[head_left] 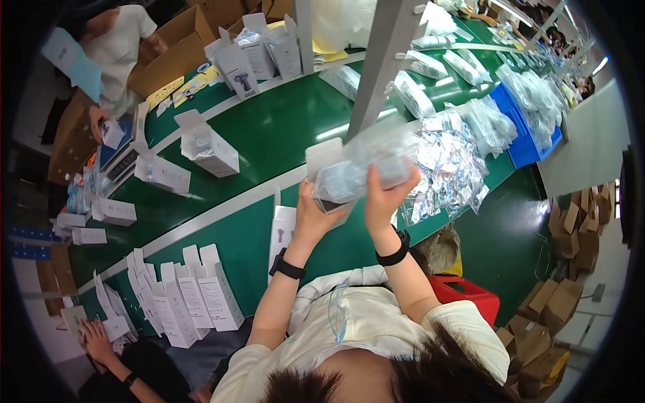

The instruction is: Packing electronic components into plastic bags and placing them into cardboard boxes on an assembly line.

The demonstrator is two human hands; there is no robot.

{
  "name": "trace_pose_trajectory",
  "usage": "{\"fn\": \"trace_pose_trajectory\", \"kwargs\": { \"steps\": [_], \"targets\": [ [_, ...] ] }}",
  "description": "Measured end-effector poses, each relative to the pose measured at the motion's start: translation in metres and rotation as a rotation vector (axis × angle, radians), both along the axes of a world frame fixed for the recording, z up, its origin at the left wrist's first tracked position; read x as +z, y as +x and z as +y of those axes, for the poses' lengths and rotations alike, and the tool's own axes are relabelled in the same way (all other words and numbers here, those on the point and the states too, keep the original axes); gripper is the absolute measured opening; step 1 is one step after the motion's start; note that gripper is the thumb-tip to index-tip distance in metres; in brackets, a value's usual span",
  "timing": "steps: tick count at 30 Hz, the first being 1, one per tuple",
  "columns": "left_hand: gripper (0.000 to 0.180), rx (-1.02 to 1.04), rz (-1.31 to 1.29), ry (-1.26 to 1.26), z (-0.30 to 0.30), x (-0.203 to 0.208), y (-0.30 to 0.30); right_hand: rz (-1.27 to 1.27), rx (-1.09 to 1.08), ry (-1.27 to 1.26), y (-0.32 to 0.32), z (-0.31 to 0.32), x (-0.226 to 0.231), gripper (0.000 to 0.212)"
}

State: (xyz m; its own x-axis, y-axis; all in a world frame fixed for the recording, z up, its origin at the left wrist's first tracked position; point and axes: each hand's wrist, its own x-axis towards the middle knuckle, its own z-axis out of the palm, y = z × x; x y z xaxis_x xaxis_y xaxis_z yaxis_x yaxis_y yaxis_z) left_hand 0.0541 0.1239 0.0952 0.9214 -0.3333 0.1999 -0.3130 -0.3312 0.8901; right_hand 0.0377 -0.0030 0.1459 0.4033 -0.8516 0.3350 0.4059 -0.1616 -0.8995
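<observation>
My left hand (pixel 313 218) is closed around an open white carton (pixel 324 154), its flap standing up at the far side. A clear bubble-wrapped bundle (pixel 344 178) lies across the carton's mouth, and my right hand (pixel 388 197) grips its right end, thumb on top. The upper part of the bundle is smeared by motion. Whether its left end is inside the carton, I cannot tell. Just right of my right hand spreads a heap of shiny silver-and-clear packets (pixel 449 168). A flat white carton (pixel 283 232) with a printed picture lies left of my left wrist.
Several open white cartons (pixel 203 302) stand at the lower left. More cartons (pixel 208 144) sit on the green belt (pixel 282 124). A grey post (pixel 384 60) rises just beyond my hands. A blue bin (pixel 521 134) holds bubble-wrap bags at the right. Other people work at the left.
</observation>
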Motion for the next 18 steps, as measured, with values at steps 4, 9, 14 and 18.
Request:
{"fn": "trace_pose_trajectory", "kwargs": {
  "steps": [4,9,14,18],
  "targets": [
    [0.082,-0.069,0.027,0.016,0.001,-0.014,-0.005,0.249,0.269,-0.856,-0.008,0.000,0.005,0.046],
    [0.079,0.156,-0.086,-0.290,0.017,-0.042,-0.014,0.304,0.671,-1.058,-0.032,-0.019,-0.001,0.040],
    [0.075,0.127,-0.210,-0.049,0.042,-0.030,-0.019,0.770,0.342,-0.869,-0.062,-0.084,-0.094,0.062],
    [0.065,0.090,-0.257,0.110,0.048,0.019,-0.014,1.224,0.452,-1.322,-0.071,-0.095,-0.116,0.056]
  ]
}}
